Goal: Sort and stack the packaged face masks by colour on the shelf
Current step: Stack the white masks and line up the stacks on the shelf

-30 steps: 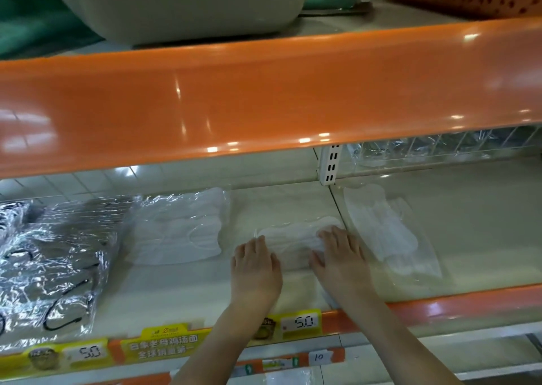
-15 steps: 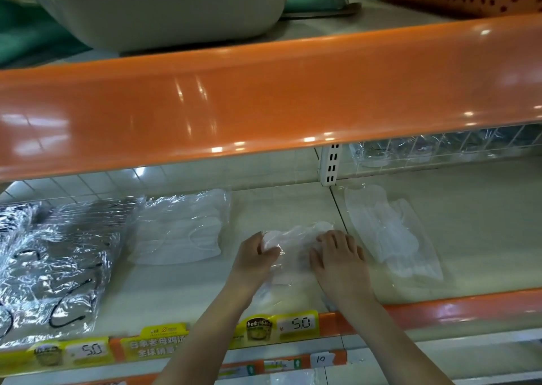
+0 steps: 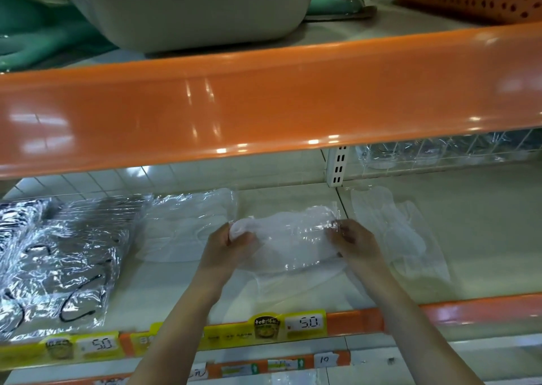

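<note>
A white face mask in a clear plastic pack point(image 3: 290, 238) is lifted a little off the cream shelf point(image 3: 176, 293). My left hand point(image 3: 227, 248) grips its left end and my right hand point(image 3: 353, 242) pinches its right end. Another white mask pack point(image 3: 187, 229) lies flat to the left. More white mask packs point(image 3: 393, 232) lie to the right, past the shelf joint. Packs of grey masks with black ear loops point(image 3: 55, 264) are stacked at the far left.
The orange edge of the upper shelf point(image 3: 264, 100) overhangs and hides the back of the shelf. A white slotted upright point(image 3: 337, 166) stands at the back. Yellow price tags point(image 3: 293, 324) line the front rail. Clear packs point(image 3: 410, 155) sit behind a wire divider at back right.
Both hands lay flat on the white mask pack a second ago. They have since curled onto its two ends and raised it off the shelf.
</note>
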`<state>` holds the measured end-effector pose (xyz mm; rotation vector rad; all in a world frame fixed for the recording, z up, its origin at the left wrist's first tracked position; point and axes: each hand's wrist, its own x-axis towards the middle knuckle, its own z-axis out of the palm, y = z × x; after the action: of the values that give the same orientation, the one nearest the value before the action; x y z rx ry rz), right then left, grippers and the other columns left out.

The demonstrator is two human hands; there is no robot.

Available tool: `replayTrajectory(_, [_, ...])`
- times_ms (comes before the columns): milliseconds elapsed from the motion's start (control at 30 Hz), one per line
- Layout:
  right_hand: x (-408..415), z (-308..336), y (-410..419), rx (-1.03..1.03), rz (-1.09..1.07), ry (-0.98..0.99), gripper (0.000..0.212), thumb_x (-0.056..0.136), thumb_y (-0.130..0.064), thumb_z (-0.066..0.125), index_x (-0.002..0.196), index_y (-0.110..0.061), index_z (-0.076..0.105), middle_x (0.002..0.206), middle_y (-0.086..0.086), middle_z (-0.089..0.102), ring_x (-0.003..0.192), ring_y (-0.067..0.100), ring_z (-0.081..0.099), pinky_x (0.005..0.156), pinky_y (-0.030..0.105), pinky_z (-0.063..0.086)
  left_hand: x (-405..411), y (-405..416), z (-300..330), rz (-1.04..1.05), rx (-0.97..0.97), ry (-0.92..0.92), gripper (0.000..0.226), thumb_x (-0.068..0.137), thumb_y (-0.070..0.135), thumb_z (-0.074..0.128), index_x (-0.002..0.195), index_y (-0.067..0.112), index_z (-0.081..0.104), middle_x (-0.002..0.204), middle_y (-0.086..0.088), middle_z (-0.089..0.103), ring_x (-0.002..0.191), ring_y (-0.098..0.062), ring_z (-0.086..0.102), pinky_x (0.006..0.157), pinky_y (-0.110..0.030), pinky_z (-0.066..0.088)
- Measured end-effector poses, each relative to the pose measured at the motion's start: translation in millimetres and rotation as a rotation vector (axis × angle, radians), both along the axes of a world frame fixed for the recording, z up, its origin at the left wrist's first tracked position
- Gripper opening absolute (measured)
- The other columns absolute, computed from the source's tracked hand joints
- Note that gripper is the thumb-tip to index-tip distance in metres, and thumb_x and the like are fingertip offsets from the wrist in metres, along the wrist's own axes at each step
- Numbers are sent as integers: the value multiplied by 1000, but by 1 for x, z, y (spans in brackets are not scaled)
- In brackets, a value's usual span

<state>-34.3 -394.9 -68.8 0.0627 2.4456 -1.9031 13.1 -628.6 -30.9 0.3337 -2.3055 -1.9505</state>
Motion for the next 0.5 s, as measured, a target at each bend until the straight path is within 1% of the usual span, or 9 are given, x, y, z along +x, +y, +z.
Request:
replayTrajectory(33, [0,6,-3,-5,42,-18,2,89,-23,66,91,-23,65,76,-8,67,66,12,60,67,33,47,0,-6,-4,35,-23,0,54,50,45,65,87,6,66,76,1,65,70,-11,57,62,-26,45])
replayTrajectory(100, [0,18,-11,-30,89,-42,2,90,-15,63,90,-16,65,76,-1,65,54,9,54,57,24,45,1,-16,-9,96,-77,0,58,51,45,61,81,-3,55,72,-5,53,68,-14,49,59,-30,39])
replayTrajectory(167, [0,27,-22,-40,124,-70,2,91,-10,62,93,-9,63,80,4,63,46,6,51,52,17,44,4,-28,-14,164,-107,-5,34,61,34,63,73,6,47,67,-5,46,59,-11,42,53,-23,35])
replayTrajectory(200, [-1,30,-30,-28,146,-81,1,91,-10,62,92,-10,63,81,3,63,45,5,52,53,18,46,6,-35,-16,212,-96,-15,19,67,23,64,75,12,50,67,-2,49,56,-9,44,48,-18,36])
replayTrajectory(233, [-1,32,-37,-5,165,-90,3,92,-10,62,90,-12,62,81,3,63,44,4,54,55,19,47,7,-43,-18,265,-90,-15,13,70,14,62,81,16,55,69,-2,54,58,-11,49,46,-14,37])
replayTrajectory(267, [-1,32,-45,20,180,-96,6,91,-9,62,87,-14,61,80,2,63,44,5,55,55,21,48,7,-51,-22,328,-93,-9,20,72,6,61,89,17,59,74,-3,59,64,-17,55,48,-13,40])
replayTrajectory(333, [2,31,-63,30,199,-115,9,91,-5,60,85,-12,59,78,2,61,45,4,58,57,24,53,8,-69,-30,437,-144,-3,33,80,-10,56,107,9,60,87,-9,62,83,-32,61,64,-22,44])
replayTrajectory(400, [5,28,-81,34,212,-128,9,91,-2,59,87,-10,57,79,4,60,48,5,60,62,28,56,13,-82,-34,504,-257,-2,38,83,-14,51,118,2,56,104,-15,61,95,-33,60,77,-30,42])
replayTrajectory(500, [12,25,-106,48,236,-128,10,89,-1,57,90,-10,56,88,9,61,51,12,63,59,27,55,25,-90,-33,517,-410,21,44,85,-9,53,127,4,50,122,-13,51,109,-28,52,85,-34,41])
